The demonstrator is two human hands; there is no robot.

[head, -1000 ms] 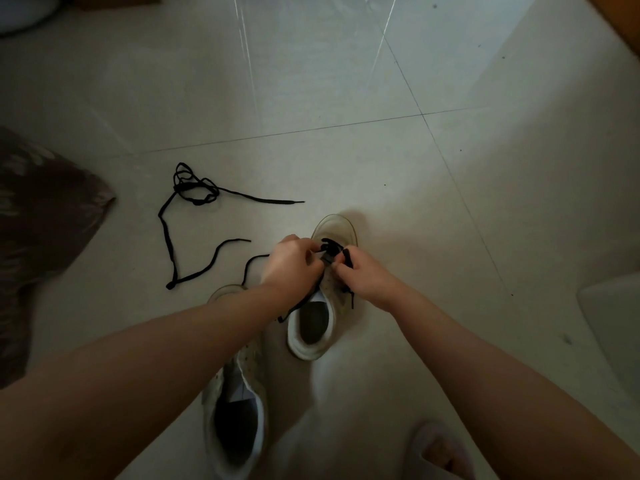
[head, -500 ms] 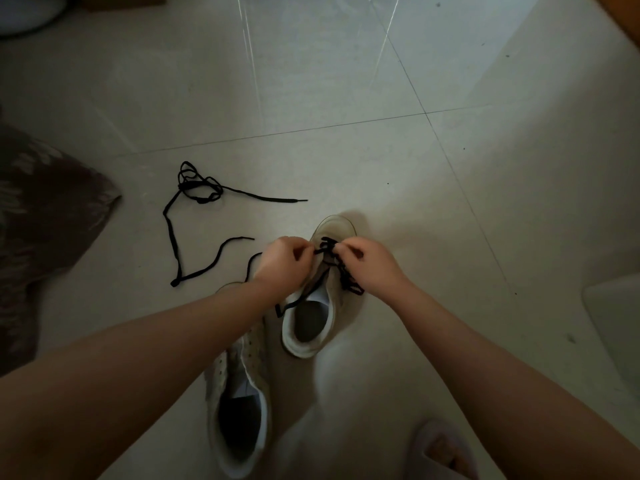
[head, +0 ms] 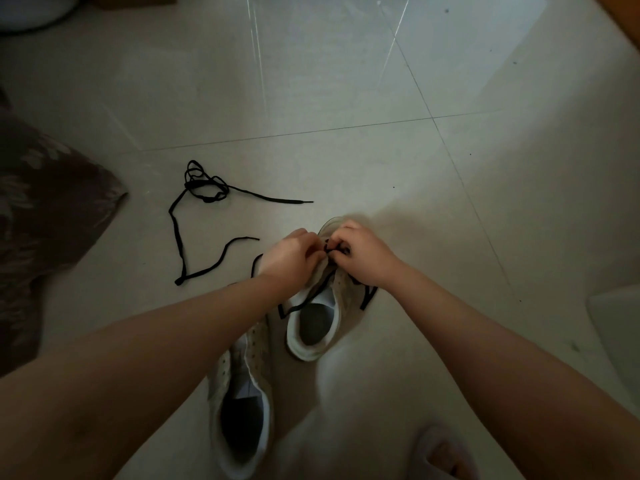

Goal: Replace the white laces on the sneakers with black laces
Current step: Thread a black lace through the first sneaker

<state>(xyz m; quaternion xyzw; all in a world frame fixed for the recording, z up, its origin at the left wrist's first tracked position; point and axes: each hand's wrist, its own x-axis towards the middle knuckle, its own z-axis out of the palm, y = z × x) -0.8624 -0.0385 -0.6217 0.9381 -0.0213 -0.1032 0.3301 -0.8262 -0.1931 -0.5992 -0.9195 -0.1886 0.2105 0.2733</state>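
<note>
Both hands meet over the far sneaker (head: 313, 327), toe pointing away: the left hand (head: 289, 259) and right hand (head: 363, 256) each pinch the black lace (head: 337, 251) at the eyelets nearest the toe, its loose ends trailing back toward the heel; the spare lace (head: 180, 237) lies far left, nearer the left hand, and the near sneaker (head: 242, 407) is unlaced

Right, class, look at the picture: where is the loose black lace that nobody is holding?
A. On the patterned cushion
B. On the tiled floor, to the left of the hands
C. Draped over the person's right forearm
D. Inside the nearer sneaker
B: the loose black lace lies on the bare tiled floor, left of the left hand and right hand, which work at the farther sneaker.
</note>
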